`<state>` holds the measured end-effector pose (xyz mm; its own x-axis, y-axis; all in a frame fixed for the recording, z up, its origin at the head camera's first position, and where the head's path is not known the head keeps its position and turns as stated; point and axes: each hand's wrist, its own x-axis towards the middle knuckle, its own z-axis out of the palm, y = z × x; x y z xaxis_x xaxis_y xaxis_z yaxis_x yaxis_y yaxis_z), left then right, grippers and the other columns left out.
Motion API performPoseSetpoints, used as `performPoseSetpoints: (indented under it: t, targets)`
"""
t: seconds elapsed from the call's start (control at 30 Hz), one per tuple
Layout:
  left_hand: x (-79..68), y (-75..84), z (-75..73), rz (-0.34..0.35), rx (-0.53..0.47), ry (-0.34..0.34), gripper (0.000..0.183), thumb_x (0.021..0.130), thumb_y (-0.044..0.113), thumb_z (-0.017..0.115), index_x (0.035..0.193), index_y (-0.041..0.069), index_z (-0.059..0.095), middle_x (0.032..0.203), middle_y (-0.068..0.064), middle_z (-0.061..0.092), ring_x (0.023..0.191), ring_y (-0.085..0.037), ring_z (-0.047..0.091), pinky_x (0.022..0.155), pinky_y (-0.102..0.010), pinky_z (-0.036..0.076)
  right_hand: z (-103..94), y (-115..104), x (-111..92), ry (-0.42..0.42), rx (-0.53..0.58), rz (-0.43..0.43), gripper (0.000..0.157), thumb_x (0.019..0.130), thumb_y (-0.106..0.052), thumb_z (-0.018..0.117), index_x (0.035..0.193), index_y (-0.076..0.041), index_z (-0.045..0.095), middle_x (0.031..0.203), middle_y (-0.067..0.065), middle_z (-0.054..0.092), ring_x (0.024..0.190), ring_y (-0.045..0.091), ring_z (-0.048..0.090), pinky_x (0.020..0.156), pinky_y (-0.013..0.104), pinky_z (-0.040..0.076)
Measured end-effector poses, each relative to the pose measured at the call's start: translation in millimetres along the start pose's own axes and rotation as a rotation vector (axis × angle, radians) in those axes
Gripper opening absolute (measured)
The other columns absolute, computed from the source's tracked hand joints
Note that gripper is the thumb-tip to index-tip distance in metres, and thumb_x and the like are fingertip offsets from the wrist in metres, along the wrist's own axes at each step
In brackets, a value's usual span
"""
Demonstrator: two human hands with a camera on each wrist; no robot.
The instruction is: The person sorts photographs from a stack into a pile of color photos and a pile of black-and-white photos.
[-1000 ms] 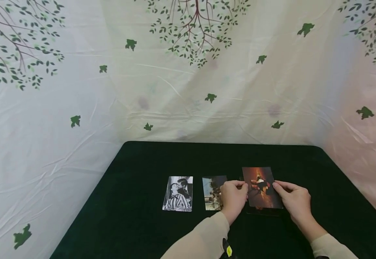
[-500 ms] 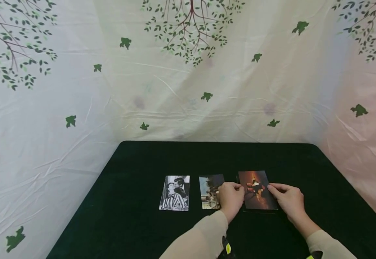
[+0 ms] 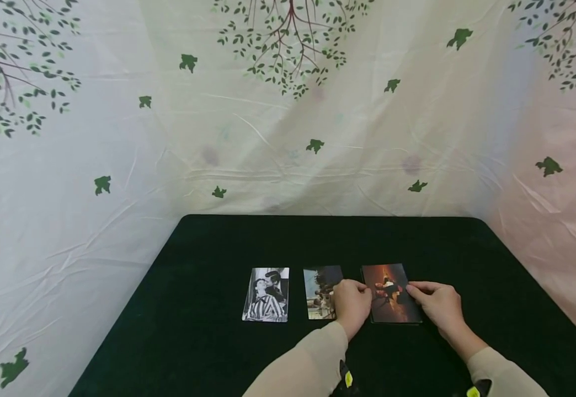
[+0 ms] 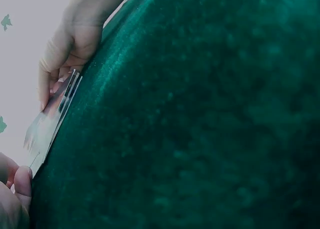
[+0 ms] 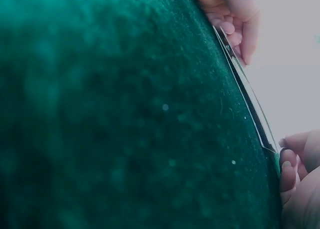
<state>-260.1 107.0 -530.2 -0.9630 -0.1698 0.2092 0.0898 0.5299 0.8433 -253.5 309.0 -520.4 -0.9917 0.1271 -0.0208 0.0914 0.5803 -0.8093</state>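
Note:
A photo card [image 3: 389, 300] with a dark, orange-lit picture lies at the right of a row of three spots, over at least one more card. My left hand [image 3: 352, 306] pinches its left edge; my right hand [image 3: 441, 309] pinches the right edge. Seen edge-on in the right wrist view, the card [image 5: 255, 106] is slightly apart from the one beneath. Left of it, a photo card with sky and dark trees [image 3: 318, 292] is partly hidden by my left hand. Farther left lies a black-and-white photo card [image 3: 266, 298] of two people.
Dark green cloth [image 3: 179, 342] covers the table, whose far corners are rounded. A pale curtain [image 3: 268, 138] printed with branches and green leaf shapes hangs behind and along the sides. Dark straps with yellow marks [image 3: 348, 379] sit at the wrists.
Both hands have lowered the orange-lit card onto the card below, and their edges now nearly line up. The other two cards stay put; the view has shifted slightly.

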Motion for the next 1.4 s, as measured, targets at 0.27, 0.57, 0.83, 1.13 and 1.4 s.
performPoseSetpoints:
  t: [0.27, 0.57, 0.83, 1.13, 1.4]
  targets:
    - [0.1, -1.3, 0.3, 0.001, -0.008, -0.014, 0.015, 0.081, 0.013, 0.072, 0.067, 0.017, 0.076, 0.059, 0.014, 0.062, 0.057, -0.002, 0.055, 0.060, -0.028, 0.047, 1.9, 4.1, 1.5, -0.025, -0.046, -0.005, 0.044, 0.092, -0.044, 0.060, 0.117, -0.009, 0.068, 0.116, 0.015, 0.064, 0.083, 0.019, 0.058, 0.061, 0.030, 0.048]
    - [-0.1, -0.3, 0.4, -0.033, -0.034, -0.031, 0.014, 0.082, 0.010, 0.071, 0.070, 0.016, 0.076, 0.061, 0.014, 0.062, 0.059, -0.002, 0.054, 0.059, -0.027, 0.047, 3.1, 2.7, 0.9, -0.021, -0.052, 0.008, 0.046, 0.091, -0.046, 0.061, 0.116, -0.008, 0.069, 0.115, 0.015, 0.064, 0.083, 0.021, 0.055, 0.060, 0.031, 0.045]
    - [1.9, -2.0, 2.8, -0.056, -0.060, -0.035, 0.015, 0.082, 0.010, 0.071, 0.068, 0.015, 0.076, 0.058, 0.014, 0.061, 0.055, -0.002, 0.053, 0.055, -0.026, 0.046, 4.7, 0.8, 1.8, -0.029, -0.061, 0.027, 0.043, 0.092, -0.044, 0.061, 0.116, -0.010, 0.068, 0.115, 0.015, 0.064, 0.084, 0.021, 0.056, 0.062, 0.032, 0.045]
    - [1.3, -2.3, 2.7, -0.050, -0.039, -0.041, 0.010, 0.082, 0.011, 0.072, 0.074, 0.015, 0.077, 0.066, 0.013, 0.064, 0.063, -0.002, 0.056, 0.061, -0.029, 0.048, 5.4, 0.7, 1.6, -0.029, -0.073, 0.023, 0.041, 0.092, -0.043, 0.062, 0.114, -0.010, 0.069, 0.112, 0.013, 0.065, 0.085, 0.021, 0.058, 0.063, 0.032, 0.046]
    - [-0.2, -0.6, 2.6, -0.071, -0.039, -0.045, 0.007, 0.084, 0.012, 0.072, 0.081, 0.015, 0.077, 0.072, 0.011, 0.066, 0.066, -0.004, 0.058, 0.064, -0.030, 0.051, 4.8, -1.1, 1.7, -0.018, -0.100, 0.016, 0.035, 0.091, -0.040, 0.064, 0.109, -0.011, 0.072, 0.109, 0.012, 0.066, 0.088, 0.021, 0.059, 0.065, 0.032, 0.046]
